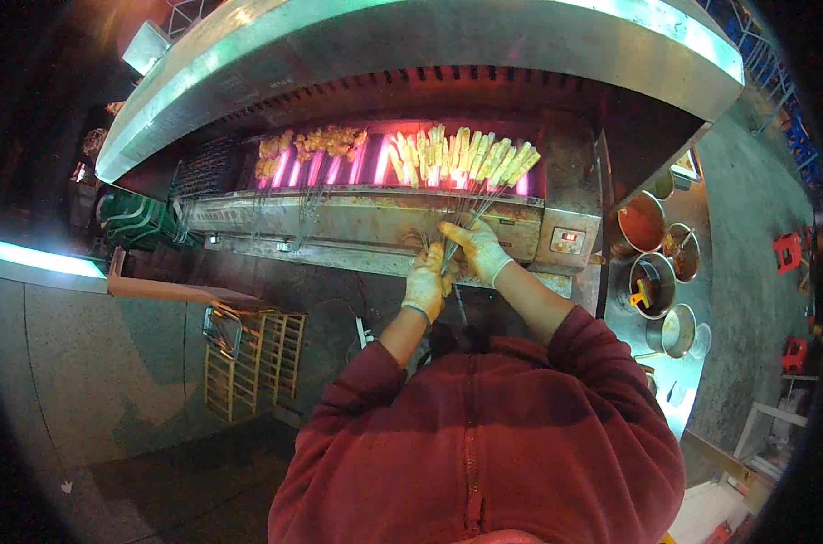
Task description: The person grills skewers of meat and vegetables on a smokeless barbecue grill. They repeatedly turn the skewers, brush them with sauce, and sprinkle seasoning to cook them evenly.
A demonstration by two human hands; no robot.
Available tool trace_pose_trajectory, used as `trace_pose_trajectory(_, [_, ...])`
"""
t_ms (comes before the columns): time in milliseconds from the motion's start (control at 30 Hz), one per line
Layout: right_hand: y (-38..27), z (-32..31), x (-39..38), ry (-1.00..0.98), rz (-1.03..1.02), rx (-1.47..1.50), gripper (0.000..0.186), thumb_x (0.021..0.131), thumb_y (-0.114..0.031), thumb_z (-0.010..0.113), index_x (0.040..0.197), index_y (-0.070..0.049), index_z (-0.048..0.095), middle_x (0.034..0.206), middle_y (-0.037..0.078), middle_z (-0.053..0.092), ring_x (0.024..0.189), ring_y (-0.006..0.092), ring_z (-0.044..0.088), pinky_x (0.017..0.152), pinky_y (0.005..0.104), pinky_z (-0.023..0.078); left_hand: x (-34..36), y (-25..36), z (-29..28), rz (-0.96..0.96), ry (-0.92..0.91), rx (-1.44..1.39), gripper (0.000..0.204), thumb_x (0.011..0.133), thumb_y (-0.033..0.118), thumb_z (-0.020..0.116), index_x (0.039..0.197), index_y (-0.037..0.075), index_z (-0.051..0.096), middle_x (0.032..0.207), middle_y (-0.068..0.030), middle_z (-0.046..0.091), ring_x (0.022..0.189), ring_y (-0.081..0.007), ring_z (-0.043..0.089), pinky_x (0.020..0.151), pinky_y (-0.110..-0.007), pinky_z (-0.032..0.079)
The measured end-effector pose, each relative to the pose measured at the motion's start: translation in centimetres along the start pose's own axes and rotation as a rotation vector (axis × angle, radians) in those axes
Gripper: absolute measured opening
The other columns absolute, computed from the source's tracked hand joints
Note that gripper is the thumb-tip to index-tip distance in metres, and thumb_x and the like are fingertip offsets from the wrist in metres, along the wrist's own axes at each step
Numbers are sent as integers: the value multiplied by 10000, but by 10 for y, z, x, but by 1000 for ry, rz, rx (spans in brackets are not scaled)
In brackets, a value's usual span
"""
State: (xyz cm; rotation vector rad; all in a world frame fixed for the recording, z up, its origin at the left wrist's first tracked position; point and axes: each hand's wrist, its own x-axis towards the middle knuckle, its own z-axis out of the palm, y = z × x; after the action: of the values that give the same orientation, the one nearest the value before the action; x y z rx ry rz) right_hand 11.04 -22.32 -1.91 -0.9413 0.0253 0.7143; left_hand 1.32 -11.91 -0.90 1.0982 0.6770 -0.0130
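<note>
Both my hands wear pale, yellow-stained gloves and meet in front of the grill (339,216). My left hand (427,283) is closed round the lower ends of a bundle of thin metal skewers (466,207). Fingers of my right hand (477,248) are closed on the same bundle, slightly higher and to the right. The far ends carry pale yellow-green food pieces (466,156), fanned out over the glowing pink heating bars. What the food is, I cannot tell. Farther left on the grill lie browned skewers (328,143), their bare ends hanging over the front edge.
A metal hood (411,36) arches over the grill. To the right, a steel counter (674,381) holds several pots, one with red sauce (642,223) and one with a yellow-handled tool (643,292). A wooden slatted crate (239,363) stands on the floor at the left.
</note>
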Motion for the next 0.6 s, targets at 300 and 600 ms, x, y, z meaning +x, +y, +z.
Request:
trace_pose_trajectory(300, [2,-30,-6,-13,45,-277,349,954,-281,708,1210,-46,671,1041,26,698,908,146,627,823,332,535,-14,-5,15,75,55,133,295,991,402,644,1036,123,557,658,16,543,449,-75,410,397,-264,308])
trace_pose_trajectory(600, [-5,-18,-18,13,-10,-85,279,930,-92,700,1196,-18,661,1097,61,695,944,171,642,861,339,530,-15,-3,22,68,93,150,247,1000,379,622,1016,142,553,688,14,511,493,-100,417,445,-292,317])
